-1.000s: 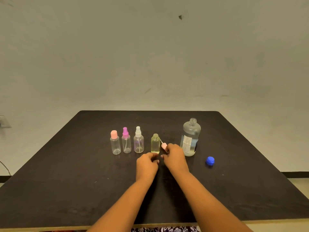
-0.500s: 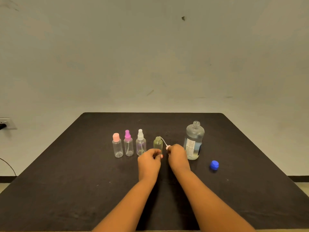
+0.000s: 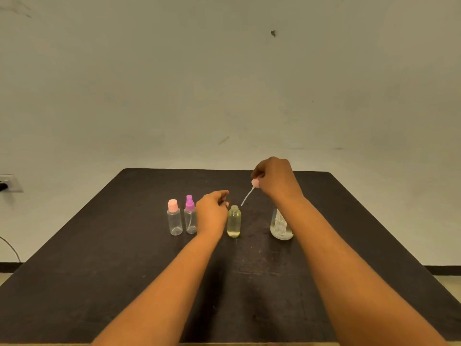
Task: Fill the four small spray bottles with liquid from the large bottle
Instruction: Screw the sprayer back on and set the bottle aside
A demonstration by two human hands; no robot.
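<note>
Sprayer head [image 3: 255,183], pinched by right hand [image 3: 277,178], hangs just above uncapped bottle [image 3: 234,222].

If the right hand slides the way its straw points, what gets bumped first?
Probably the open yellowish bottle: the right hand holds a spray top whose straw aims at its neck, though depth is unclear.

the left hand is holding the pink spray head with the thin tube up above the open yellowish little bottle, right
Not quite: the head view shows the right hand pinching the pink spray head with its thin tube above the open yellowish small plastic bottle. The left hand is just beside that bottle.
</note>
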